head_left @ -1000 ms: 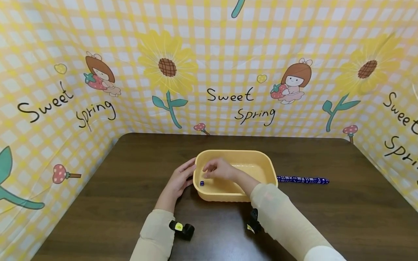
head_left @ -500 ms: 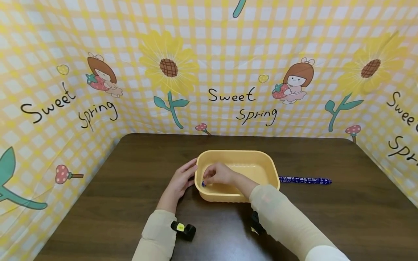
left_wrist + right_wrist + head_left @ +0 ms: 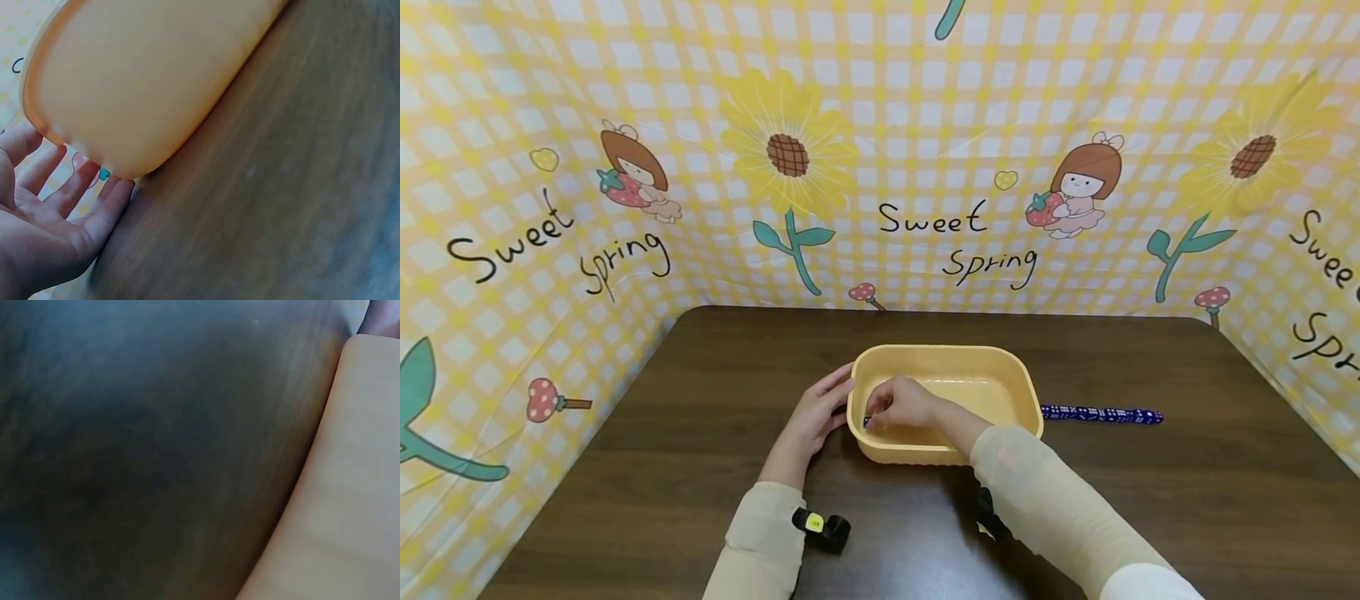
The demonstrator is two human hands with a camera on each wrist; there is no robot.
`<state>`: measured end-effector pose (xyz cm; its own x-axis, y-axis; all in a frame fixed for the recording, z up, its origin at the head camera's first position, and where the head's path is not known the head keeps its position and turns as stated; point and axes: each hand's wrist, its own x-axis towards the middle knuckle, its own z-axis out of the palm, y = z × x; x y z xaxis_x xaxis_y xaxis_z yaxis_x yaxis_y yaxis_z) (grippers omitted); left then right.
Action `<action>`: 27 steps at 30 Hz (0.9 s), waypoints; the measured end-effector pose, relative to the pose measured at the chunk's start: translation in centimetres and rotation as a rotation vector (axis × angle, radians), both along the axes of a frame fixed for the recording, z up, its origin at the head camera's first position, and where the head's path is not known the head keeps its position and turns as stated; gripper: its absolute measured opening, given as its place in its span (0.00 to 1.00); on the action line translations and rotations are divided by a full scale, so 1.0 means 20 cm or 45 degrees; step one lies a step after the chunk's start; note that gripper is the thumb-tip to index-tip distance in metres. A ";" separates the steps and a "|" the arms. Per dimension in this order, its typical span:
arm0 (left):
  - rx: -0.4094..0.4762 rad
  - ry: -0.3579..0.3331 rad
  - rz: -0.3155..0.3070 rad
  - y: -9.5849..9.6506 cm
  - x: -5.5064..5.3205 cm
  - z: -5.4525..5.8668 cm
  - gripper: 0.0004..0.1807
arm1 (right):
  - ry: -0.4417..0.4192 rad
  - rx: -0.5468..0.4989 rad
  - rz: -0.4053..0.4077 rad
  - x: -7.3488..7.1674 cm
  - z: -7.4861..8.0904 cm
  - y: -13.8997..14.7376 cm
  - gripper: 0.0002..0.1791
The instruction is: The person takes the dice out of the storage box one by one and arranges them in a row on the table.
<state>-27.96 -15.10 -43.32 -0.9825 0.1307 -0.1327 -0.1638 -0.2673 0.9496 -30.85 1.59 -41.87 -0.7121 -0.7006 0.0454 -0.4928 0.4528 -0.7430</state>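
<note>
A yellow plastic bin (image 3: 985, 453) stands on the table. My left hand (image 3: 814, 412) rests its fingertips against the bin's left end. In the left wrist view those fingers, fairly straight and spread, touch the outside of the bin (image 3: 144, 94). Inside the bin, low at its left end, my right hand (image 3: 904, 403) has thumb and fingers curled together at a small blue die (image 3: 867, 422). The fingertips pinch this die and cover most of it. In the right wrist view the bin's outer wall (image 3: 337, 487) fills the right side, and the right hand's fingers are hidden.
A straight row of blue dice (image 3: 1105, 414) with white dots lies on the table right of the bin, its left end meeting the bin's edge in view. The dark wooden table (image 3: 647, 500) backs onto a yellow checked cloth (image 3: 925, 150).
My right hand has lowered slightly onto the die, which was fully visible a second ago and is now mostly covered by the fingertips. The left hand stays on the bin's end.
</note>
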 end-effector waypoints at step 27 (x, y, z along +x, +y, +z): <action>-0.006 0.009 0.006 -0.01 0.00 0.00 0.23 | -0.021 -0.033 -0.012 0.00 0.01 0.01 0.04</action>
<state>-28.02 -15.20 -43.37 -0.9840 0.1256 -0.1264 -0.1560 -0.2636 0.9519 -30.84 1.72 -41.61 -0.7196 -0.6925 0.0519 -0.4761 0.4376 -0.7627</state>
